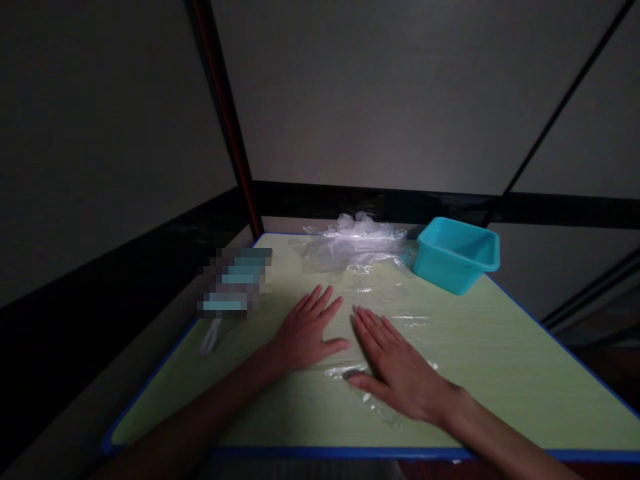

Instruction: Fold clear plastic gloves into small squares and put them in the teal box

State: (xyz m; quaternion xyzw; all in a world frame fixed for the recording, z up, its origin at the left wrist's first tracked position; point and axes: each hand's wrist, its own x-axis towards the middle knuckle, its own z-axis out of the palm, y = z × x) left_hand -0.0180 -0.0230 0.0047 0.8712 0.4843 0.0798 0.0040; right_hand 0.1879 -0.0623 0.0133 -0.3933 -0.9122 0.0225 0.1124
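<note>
A thin, clear plastic bag [363, 290] lies spread on the table, its shiny creases running between and under my hands. My left hand [309, 331] rests palm down at its left side, fingers spread. Flat on the bag, a little nearer to me, is my right hand [395, 363], fingers stretched out and thumb apart. Neither hand grips anything. Beyond the fingertips, a crumpled heap of clear plastic [357, 241] sits at the far edge; whether it is one piece with the flat bag I cannot tell.
A turquoise plastic basin [450, 257] stands at the back right. On the left lies a blurred-out object [235, 283] with a white cord loop [211, 335]. The pale green table [520, 393] has a blue edge, with walls behind it and to the left.
</note>
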